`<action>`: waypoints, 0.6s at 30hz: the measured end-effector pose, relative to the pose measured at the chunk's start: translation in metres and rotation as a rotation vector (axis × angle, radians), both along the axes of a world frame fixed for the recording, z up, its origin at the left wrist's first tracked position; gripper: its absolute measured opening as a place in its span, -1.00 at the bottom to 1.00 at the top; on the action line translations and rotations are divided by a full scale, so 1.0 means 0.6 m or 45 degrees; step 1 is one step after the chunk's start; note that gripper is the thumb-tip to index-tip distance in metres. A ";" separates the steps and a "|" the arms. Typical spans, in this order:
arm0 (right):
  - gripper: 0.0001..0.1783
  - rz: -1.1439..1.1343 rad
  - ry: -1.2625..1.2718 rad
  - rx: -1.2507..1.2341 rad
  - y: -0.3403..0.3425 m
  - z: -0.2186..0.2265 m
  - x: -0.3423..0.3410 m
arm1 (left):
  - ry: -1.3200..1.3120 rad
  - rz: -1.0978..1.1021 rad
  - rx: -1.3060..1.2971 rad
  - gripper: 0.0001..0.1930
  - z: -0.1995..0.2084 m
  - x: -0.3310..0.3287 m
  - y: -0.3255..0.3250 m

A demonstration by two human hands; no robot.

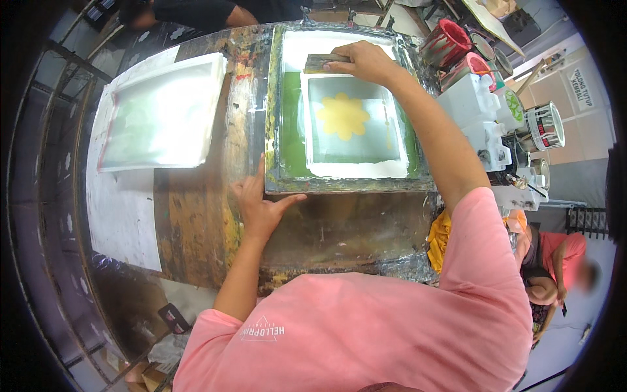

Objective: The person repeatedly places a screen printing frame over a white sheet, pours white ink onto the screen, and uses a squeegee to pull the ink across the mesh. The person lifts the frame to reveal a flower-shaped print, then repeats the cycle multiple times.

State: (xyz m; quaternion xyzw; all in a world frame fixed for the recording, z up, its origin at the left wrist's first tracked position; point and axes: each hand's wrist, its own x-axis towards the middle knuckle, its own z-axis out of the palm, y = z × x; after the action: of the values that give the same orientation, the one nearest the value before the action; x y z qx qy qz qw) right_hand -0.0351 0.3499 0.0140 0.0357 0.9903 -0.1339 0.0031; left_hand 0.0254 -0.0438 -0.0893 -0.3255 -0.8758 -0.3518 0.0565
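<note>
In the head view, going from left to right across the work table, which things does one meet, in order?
White screen frame lying flat → left hand pressing the near left corner of the printing screen → yellow flower shape in the printing screen → right hand on the squeegee → red paint pot → tin with a label.

A second white-framed screen (160, 111) lies on the left part of the table (196, 215), well apart from the work. On the right stand paint cans (450, 42), a white plastic container (473, 104) and a silver tin (545, 125). Another person (555, 261) sits low at the right.
</note>
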 end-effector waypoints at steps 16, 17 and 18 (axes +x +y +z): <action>-0.56 -0.093 0.238 0.208 -0.211 -0.043 0.264 | 0.095 -0.015 0.069 0.05 -0.011 0.008 -0.005; -0.55 -0.108 0.216 0.188 -0.234 -0.026 0.291 | 0.119 -0.021 0.096 0.05 -0.011 0.006 -0.005; -0.56 -0.153 0.156 0.153 -0.256 -0.004 0.311 | 0.143 -0.035 0.118 0.05 -0.011 0.005 -0.004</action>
State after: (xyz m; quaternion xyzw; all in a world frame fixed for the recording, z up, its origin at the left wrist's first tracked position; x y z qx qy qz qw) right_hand 0.1515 0.1964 0.0113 0.0868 0.9910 -0.0759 -0.0676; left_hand 0.0285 -0.0464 -0.0956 -0.3537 -0.8495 -0.3739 0.1157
